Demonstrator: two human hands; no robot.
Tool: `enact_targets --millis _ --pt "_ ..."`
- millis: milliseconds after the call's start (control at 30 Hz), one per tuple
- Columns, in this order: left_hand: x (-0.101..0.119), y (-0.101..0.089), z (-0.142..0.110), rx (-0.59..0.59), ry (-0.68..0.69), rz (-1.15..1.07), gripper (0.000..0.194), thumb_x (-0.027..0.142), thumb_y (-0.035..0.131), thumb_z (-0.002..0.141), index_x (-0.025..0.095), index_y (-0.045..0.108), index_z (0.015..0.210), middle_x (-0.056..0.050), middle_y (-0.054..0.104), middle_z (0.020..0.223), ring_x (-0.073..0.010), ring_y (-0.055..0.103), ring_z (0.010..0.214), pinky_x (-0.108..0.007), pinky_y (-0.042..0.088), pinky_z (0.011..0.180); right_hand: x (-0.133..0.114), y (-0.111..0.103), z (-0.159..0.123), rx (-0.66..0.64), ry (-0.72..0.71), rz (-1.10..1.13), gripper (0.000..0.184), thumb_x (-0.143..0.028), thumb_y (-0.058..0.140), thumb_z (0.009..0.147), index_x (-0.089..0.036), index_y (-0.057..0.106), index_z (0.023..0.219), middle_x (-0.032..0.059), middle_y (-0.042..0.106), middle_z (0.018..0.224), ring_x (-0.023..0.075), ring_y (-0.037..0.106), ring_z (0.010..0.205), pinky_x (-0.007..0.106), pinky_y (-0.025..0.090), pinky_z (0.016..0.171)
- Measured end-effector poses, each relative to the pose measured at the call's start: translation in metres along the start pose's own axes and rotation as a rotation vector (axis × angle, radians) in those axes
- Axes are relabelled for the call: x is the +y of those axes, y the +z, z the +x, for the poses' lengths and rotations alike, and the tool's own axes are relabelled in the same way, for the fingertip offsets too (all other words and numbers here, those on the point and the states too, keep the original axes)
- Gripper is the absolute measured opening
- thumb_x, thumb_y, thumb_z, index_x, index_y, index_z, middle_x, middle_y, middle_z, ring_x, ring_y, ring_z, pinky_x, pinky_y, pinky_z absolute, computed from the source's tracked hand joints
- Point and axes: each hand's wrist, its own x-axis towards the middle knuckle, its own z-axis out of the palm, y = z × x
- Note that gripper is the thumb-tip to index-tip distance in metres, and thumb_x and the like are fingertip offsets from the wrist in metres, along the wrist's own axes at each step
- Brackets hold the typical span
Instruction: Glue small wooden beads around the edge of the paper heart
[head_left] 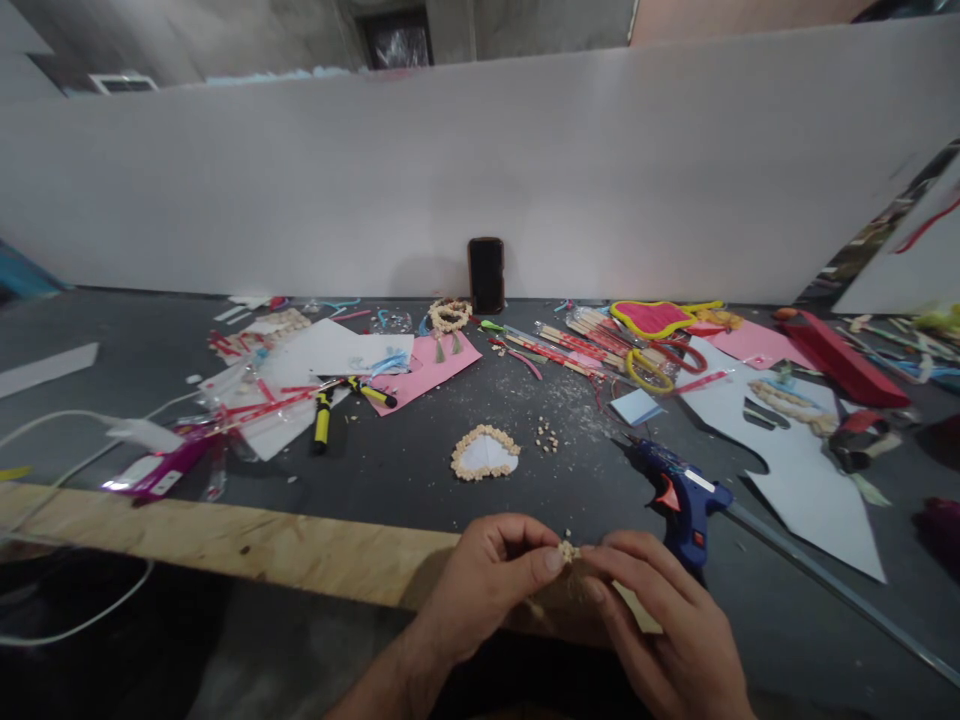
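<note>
Near the table's front edge, my left hand (495,575) pinches a small cluster of beige pieces (568,551) between thumb and forefinger. From the other side, the fingertips of my right hand (664,610) close on the same cluster. Thin hair-like strands hang below it; what the pieces are made of is too small to tell. Ahead of my hands lies a rounded white paper shape (486,455), its edge lined with similar beige bits. Just right of it are several loose small bits (547,434). A blue glue gun (686,495) lies on its side beyond my right hand.
A phone (487,275) leans against the white partition (337,190). Yellow-black pliers (322,420), pink paper (431,375) and plastic packets clutter the left. Yellow-handled scissors (649,370), cut white sheets (817,500) and a red strip (851,365) lie right. A white cable (67,480) crosses the left edge.
</note>
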Motion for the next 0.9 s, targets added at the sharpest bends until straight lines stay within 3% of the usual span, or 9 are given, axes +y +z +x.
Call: enact_targets --millis 900 --pt "-0.0023 0.0002 -0.0011 -0.006 -0.016 -0.019 0.034 0.043 0.077 0.066 0.011 0.068 0.075 -0.001 0.059 0.066 -0.0086 0.047 0.060 -0.021 0.037 0.059 -0.0007 -0.0004 -0.0021 -0.016 -0.015 0.025 0.019 -0.016 0.054 0.083 -0.021 0.064 0.098 0.0060 0.063 0.088 0.0128 0.064 0.077 0.021 0.053 0.065"
